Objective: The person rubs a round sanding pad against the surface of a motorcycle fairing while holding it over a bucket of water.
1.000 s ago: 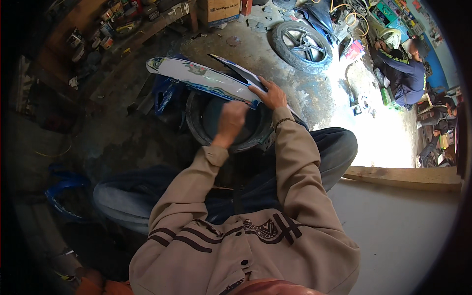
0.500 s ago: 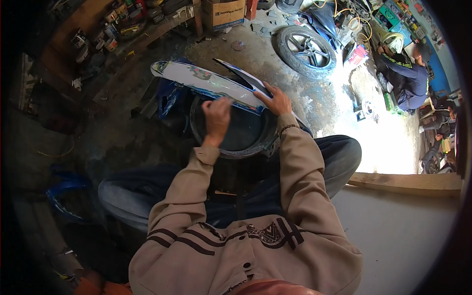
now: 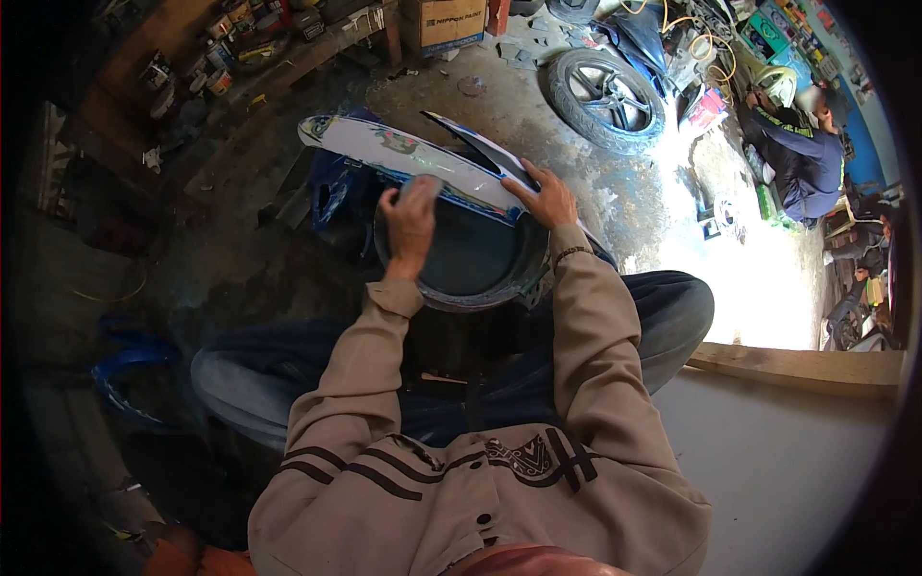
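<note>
A long white motorcycle body panel [image 3: 384, 146] with blue edges and worn, patchy paint slants across in front of me, over the far side of a round dark basin [image 3: 459, 296] that seems to hold water. At its right end, my right hand [image 3: 549, 200] grips the panel, thumb on the near face and fingers over the far edge, beside a forked strip. My left hand [image 3: 411, 226] is at the panel's lower edge near the middle, fingers curled. Something greyish shows at its blurred fingertips; I cannot make out what it is.
Behind the basin's left side lies a blue panel [image 3: 331, 197]; another blue part [image 3: 134, 370] lies far left. A motorcycle wheel [image 3: 607, 101] and a cardboard box [image 3: 442, 26] are beyond. At right, a person [image 3: 802, 149] crouches near a wooden beam [image 3: 797, 368].
My left hand has shifted slightly left and up along the panel. My right hand keeps its grip on the panel's right end. The whole view has shifted a little.
</note>
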Tool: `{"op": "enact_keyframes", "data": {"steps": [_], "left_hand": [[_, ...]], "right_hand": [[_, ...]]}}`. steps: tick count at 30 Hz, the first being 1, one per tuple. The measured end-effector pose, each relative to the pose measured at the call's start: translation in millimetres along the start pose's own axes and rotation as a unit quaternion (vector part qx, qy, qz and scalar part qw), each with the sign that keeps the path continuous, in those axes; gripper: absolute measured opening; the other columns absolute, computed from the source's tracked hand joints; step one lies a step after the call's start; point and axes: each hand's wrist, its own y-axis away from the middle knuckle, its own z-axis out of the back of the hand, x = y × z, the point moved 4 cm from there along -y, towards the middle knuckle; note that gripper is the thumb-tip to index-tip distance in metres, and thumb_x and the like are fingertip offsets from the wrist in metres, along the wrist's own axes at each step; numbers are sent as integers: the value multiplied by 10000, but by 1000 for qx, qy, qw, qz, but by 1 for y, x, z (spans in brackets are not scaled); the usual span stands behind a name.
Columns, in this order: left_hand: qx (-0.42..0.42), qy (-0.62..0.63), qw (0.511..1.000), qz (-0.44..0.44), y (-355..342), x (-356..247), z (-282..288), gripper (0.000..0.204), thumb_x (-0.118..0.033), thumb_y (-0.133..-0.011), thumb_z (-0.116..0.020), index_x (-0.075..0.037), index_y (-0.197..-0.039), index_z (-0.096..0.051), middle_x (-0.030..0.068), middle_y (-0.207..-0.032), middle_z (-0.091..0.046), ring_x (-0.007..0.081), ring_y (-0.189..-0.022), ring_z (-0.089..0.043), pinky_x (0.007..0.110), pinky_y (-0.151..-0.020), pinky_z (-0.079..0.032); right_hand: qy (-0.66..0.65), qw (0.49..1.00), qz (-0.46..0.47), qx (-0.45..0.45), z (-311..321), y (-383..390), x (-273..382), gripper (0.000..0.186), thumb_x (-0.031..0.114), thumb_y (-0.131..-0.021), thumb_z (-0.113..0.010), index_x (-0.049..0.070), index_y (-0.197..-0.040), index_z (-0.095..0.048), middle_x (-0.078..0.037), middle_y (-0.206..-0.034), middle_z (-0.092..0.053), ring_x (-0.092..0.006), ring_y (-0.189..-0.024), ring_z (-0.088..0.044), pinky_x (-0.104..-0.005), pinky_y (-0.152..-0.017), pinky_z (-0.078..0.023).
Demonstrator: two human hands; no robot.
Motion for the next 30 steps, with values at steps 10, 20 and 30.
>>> {"op": "enact_keyframes", "data": {"steps": [10,20,30], "left_hand": [[70,37,988,-132,9,-28,-1,253,-94,-1024,-651,-153,-1249,-750,30,-1317,-768,157,-1236,-706,507,-1093,-358],[77,54,975,-202,24,-44,-19,275,-66,-984,-697,-148,-1241,-753,18,-1323,-768,148,-1219,-715,495,-1089,-369],[56,-2,994,-95,-11,15,4,218,-104,-1014,-688,-134,-1219,-754,44,-1265,-787,161,-1224,-718,507,-1081,-357]], "right_hand": [[-12,1000,9,-4,0,0,0,881,812,-850,-697,225,-1507,-664,-169,-1423,-689,-379,-1317,-657,-493,-1107,-507],[-17,1000,10,-7,0,1,0,881,825,-855,-682,232,-1507,-665,-167,-1431,-686,-379,-1316,-658,-493,-1106,-510],[5,1000,3,-4,-1,1,1,886,832,-859,-666,233,-1513,-658,-166,-1433,-683,-384,-1311,-658,-492,-1100,-513]]}}
